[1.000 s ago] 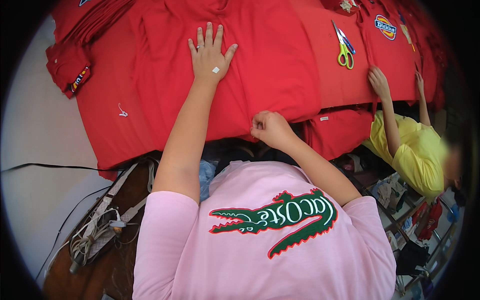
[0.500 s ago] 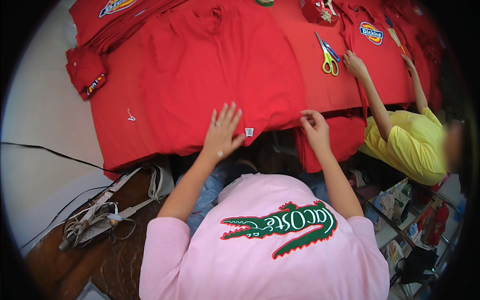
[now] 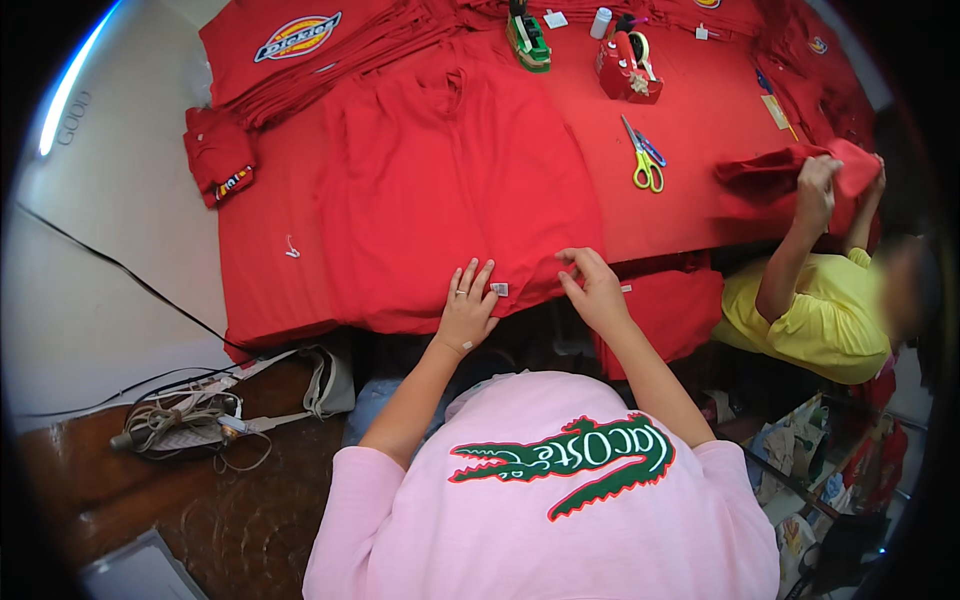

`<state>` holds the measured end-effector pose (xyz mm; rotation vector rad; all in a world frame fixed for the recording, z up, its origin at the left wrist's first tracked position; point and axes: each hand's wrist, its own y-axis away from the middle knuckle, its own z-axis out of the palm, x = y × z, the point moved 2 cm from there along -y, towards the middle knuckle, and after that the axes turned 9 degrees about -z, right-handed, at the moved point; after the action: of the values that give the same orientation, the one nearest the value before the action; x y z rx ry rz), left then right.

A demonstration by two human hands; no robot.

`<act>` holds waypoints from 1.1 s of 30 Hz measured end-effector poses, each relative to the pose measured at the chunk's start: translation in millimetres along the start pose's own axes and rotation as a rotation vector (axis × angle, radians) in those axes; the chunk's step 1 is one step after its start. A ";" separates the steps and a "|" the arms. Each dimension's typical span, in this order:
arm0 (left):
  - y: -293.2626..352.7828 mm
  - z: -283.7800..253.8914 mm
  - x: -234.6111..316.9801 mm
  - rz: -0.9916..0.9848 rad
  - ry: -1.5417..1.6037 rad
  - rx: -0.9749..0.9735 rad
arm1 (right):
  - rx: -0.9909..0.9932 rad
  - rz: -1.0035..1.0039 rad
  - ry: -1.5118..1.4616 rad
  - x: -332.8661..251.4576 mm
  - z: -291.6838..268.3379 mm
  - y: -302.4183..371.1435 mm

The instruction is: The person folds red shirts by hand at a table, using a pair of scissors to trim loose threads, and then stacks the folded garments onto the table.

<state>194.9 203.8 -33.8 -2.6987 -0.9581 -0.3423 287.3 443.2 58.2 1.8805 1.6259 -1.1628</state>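
Observation:
A red T-shirt point(image 3: 440, 190) lies spread on the table, its neck opening toward the far side. My left hand point(image 3: 468, 308) rests flat on its near edge, fingers stretched, beside a small white label point(image 3: 500, 289). Just right of that label, my right hand point(image 3: 597, 292) is over the shirt's near right corner. Its fingers are bent, with a gap between thumb and forefinger, and nothing shows in them.
Right of the shirt lie yellow-handled scissors point(image 3: 643, 160) and blue snips point(image 3: 651, 150). Farther back stand a red tape dispenser point(image 3: 628, 75) and a green stapler-like tool point(image 3: 528, 45). Folded red shirts point(image 3: 330, 70) are stacked far left. A co-worker in yellow point(image 3: 810, 310) handles red cloth at right.
My right hand has moved left, nearer my left hand, and its thumb and forefinger have parted. The co-worker has lifted and gathered a red shirt. The view has shifted.

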 end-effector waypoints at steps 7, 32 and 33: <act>-42.5 -88.6 27.2 -0.324 0.256 -0.011 | -0.149 -0.350 0.205 -68.9 20.9 -13.5; 7.5 -77.6 -59.2 -0.905 0.988 -0.124 | -0.393 -1.115 -0.660 -276.9 -34.2 -123.9; 2.3 -72.0 -34.2 -0.898 1.140 -0.208 | -0.526 -0.948 -0.863 -284.8 -35.4 -122.9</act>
<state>160.9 159.5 23.1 -1.4677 -1.5896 -1.9010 188.6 324.5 329.5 0.1288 1.9623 -1.3694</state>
